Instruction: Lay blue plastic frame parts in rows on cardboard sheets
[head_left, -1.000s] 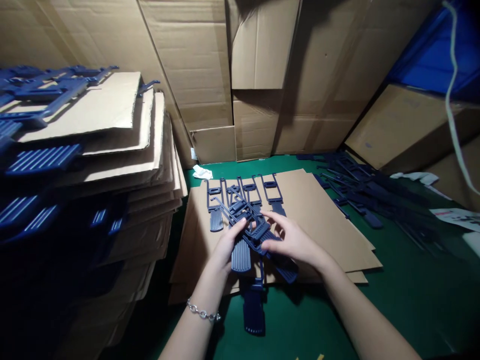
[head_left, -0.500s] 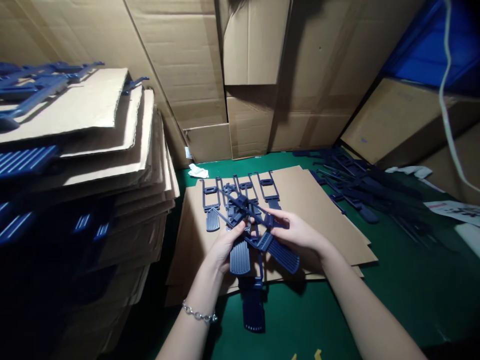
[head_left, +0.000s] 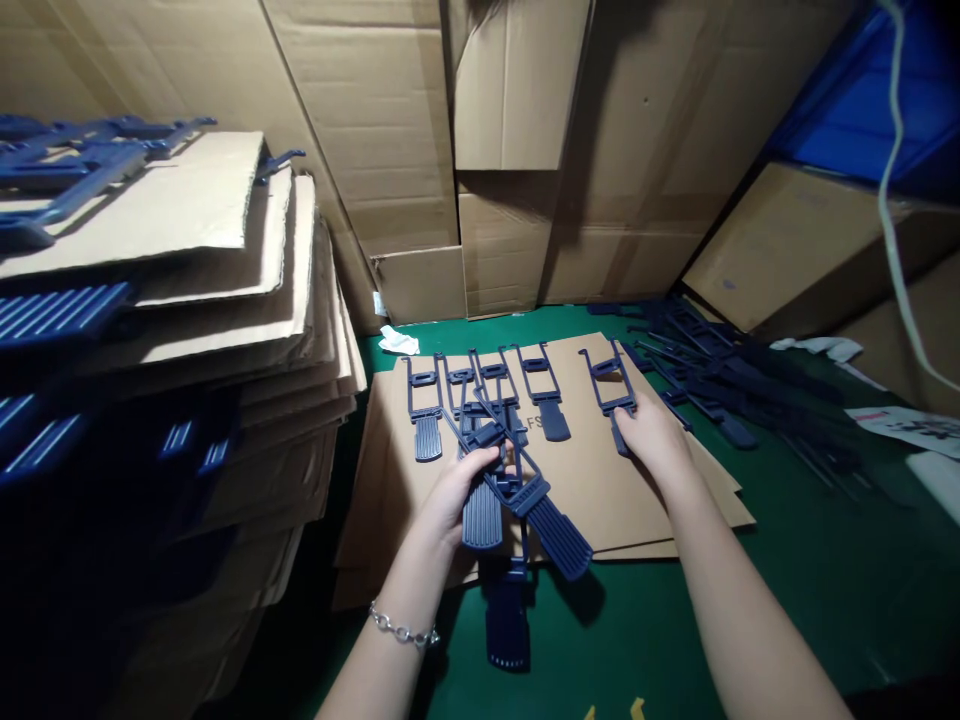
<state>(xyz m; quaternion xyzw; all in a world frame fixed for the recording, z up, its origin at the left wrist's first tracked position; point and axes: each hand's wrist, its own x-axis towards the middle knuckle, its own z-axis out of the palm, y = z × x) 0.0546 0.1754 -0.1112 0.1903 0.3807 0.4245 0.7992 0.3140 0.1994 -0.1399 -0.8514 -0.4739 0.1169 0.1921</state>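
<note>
Left hand [head_left: 459, 488]: in the head view, its fingers gripped a bunch of blue parts [head_left: 559, 540] over the cardboard [head_left: 637, 500].
Right hand [head_left: 658, 435]: its fingers pinched a lone blue frame [head_left: 616, 407] on the right side.
Row: four blue frames [head_left: 556, 421] lay left of it.
Pile: dark parts [head_left: 694, 350] sat on the green table [head_left: 607, 640].

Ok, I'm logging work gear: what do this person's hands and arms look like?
Left hand and right hand are ungloved, and no sleeves show on the bare forearms. A silver metallic chain bracelet with oval links circles the left one; the right one shows nothing worn.
</note>
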